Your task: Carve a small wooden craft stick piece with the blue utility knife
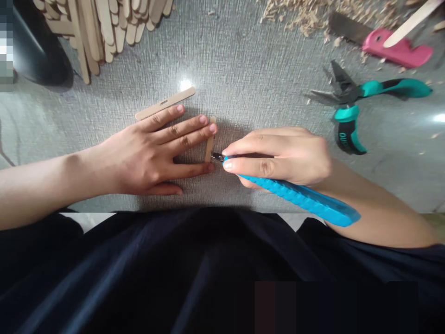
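Observation:
My left hand (142, 155) lies flat on the grey table with its fingers spread. Two of its fingertips press on a short wooden craft stick (209, 149), one near each end. My right hand (295, 150) is closed around a blue-handled craft knife (306, 200), its handle slanting back toward the lower right. The knife's dark tip meets or nearly meets the stick's right edge; I cannot tell whether it cuts in. Beyond my left fingers rests another craft stick (167, 103) with a small dark mark at its middle.
A heap of craft sticks (118, 23) lies at the back left, beside a black rounded object (41, 46). Wood shavings (306, 16) cover the back right. Near them are a pink-handled blade tool (396, 48), a loose stick (412, 23) and teal-and-black pliers (349, 93), jaws open.

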`<action>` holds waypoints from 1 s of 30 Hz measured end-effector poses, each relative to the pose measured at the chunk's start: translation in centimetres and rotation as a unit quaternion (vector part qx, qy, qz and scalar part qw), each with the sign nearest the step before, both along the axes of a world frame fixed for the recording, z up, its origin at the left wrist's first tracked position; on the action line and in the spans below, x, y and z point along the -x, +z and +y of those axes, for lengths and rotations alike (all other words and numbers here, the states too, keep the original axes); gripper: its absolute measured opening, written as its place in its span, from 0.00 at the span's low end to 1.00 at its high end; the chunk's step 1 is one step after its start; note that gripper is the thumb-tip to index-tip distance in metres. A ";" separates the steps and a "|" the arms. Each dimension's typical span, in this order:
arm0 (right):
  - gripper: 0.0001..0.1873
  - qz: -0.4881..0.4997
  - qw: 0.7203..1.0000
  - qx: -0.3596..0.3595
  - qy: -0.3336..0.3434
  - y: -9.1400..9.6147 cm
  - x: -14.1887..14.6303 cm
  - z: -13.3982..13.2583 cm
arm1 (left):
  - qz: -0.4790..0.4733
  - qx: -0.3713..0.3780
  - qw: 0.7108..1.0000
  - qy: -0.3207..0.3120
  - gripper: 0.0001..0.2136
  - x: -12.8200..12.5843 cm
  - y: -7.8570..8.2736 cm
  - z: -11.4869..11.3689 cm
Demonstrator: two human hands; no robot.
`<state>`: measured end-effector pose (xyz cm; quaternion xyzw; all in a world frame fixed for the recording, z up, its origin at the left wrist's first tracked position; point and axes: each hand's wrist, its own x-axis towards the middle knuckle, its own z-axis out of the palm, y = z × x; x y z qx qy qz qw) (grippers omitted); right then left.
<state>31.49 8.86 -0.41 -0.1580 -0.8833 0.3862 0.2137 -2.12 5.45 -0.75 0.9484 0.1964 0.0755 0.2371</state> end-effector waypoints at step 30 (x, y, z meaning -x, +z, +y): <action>0.19 -0.016 1.000 -0.015 -0.006 0.0 0.2 -0.1 | 0.008 -0.057 0.998 -0.001 0.31 -0.1 0.2 -0.2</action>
